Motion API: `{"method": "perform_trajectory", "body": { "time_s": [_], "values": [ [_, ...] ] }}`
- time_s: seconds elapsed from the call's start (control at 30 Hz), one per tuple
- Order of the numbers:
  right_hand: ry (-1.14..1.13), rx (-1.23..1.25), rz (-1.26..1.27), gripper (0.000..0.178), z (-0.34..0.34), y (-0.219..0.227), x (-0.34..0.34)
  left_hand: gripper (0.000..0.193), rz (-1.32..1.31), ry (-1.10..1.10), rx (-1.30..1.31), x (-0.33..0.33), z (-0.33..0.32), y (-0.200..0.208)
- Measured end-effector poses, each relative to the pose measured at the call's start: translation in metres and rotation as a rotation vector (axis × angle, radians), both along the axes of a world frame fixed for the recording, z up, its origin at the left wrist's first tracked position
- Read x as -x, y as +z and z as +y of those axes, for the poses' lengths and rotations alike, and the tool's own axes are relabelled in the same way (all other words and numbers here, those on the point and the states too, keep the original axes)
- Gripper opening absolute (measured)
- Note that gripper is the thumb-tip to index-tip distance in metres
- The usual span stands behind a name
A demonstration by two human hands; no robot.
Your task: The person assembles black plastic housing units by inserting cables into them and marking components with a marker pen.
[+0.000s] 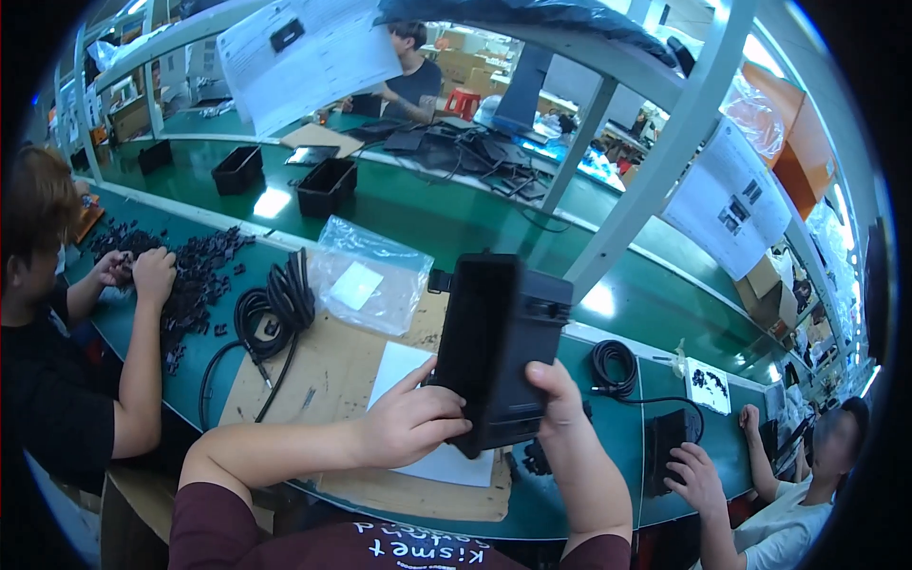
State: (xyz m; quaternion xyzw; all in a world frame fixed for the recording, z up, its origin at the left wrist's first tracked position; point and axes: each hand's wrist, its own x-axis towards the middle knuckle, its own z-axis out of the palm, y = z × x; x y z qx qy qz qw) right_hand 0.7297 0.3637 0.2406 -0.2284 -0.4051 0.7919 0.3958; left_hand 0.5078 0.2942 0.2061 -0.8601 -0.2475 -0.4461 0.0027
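A black plastic box (537,356) is held upright over the work table, its dark hollow side turned to the left. My right hand (559,397) grips its right side, with the thumb across the outer face. At the lower left edge of the box is my left hand (418,420), its fingers bent against the rim and one finger pointing up. What the fingertips of either hand press on inside or behind the box is hidden. Beneath lie a white sheet (399,366) and a worn cardboard mat (294,399).
A coiled black cable (275,309) and a clear plastic bag (375,275) lie left of the box. Small black parts (195,271) are heaped before a person at left. Another coil (614,366) lies right, near a co-worker's hand. Black bins (325,187) stand on the green conveyor beyond.
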Motion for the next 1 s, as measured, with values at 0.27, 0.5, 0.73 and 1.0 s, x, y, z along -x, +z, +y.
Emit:
{"method": "perform_trajectory", "body": {
  "time_s": [0.27, 0.5, 0.73, 1.0],
  "values": [
    [0.118, -0.072, 0.116, 0.086, 0.023, -0.006, -0.019, 0.037, -0.543, 0.211, 0.182, 0.041, 0.002, -0.015],
    [0.265, -1.696, -1.158, 0.060, -0.010, 0.045, 0.022, 0.020, -0.440, 0.246, 0.182, 0.068, -0.026, 0.063],
    [0.472, -2.280, -1.085, 0.050, 0.015, 0.018, 0.029, 0.022, -0.134, -0.256, -0.085, 0.004, -0.070, 0.098],
    [0.610, -2.347, -0.826, 0.063, 0.047, 0.010, 0.041, 0.026, -0.526, 0.162, -0.426, -0.029, -0.072, 0.056]
  ]
}}
